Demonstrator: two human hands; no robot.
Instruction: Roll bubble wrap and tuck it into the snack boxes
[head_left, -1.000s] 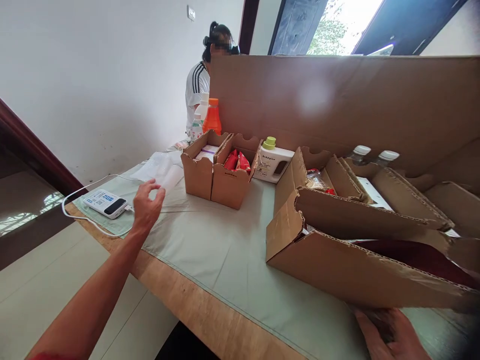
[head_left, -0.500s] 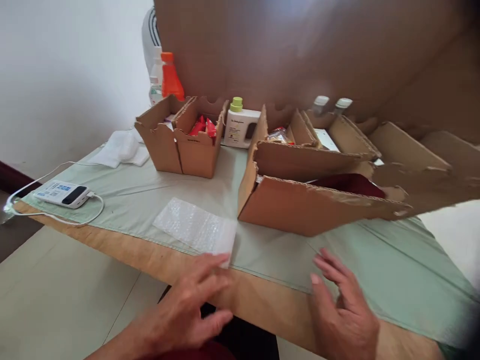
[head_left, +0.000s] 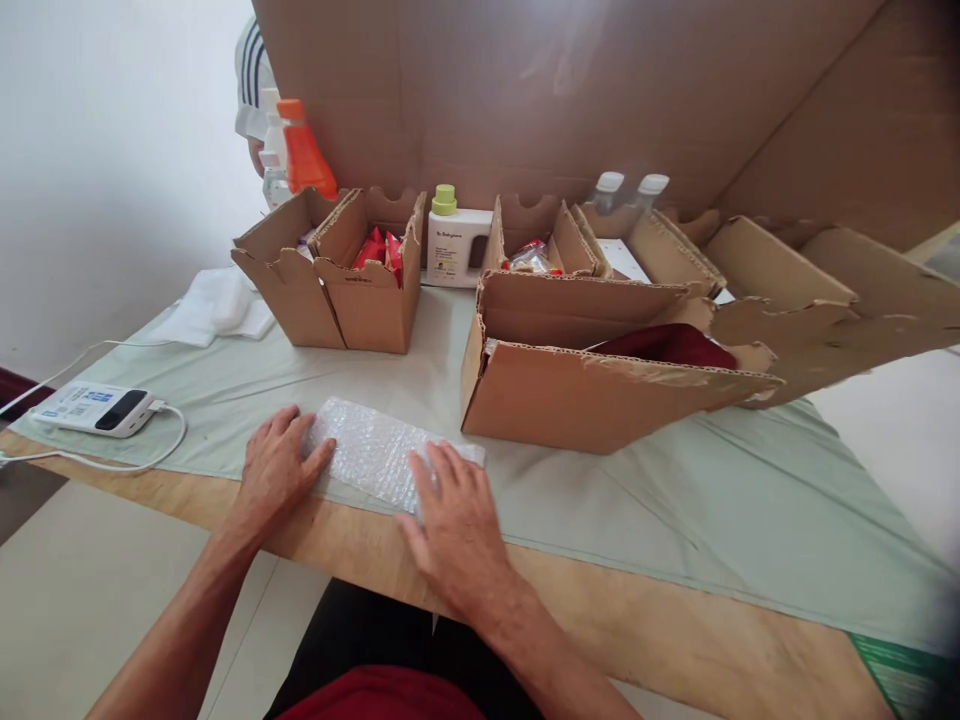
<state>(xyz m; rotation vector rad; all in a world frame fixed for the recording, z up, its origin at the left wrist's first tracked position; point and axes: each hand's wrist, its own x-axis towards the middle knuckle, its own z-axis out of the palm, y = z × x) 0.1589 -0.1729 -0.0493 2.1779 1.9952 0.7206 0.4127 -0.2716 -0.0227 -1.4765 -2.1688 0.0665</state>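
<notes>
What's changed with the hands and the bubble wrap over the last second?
The left hand left the power bank and now presses the bubble wrap sheet's left end. The right hand came up from the table edge onto its right end. The sheet, absent a second ago, lies flat by the near edge. Cardboard boxes, bottles and green cloth are unchanged.

Bubble wrap (head_left: 375,455) (clear, glossy plastic)
</notes>
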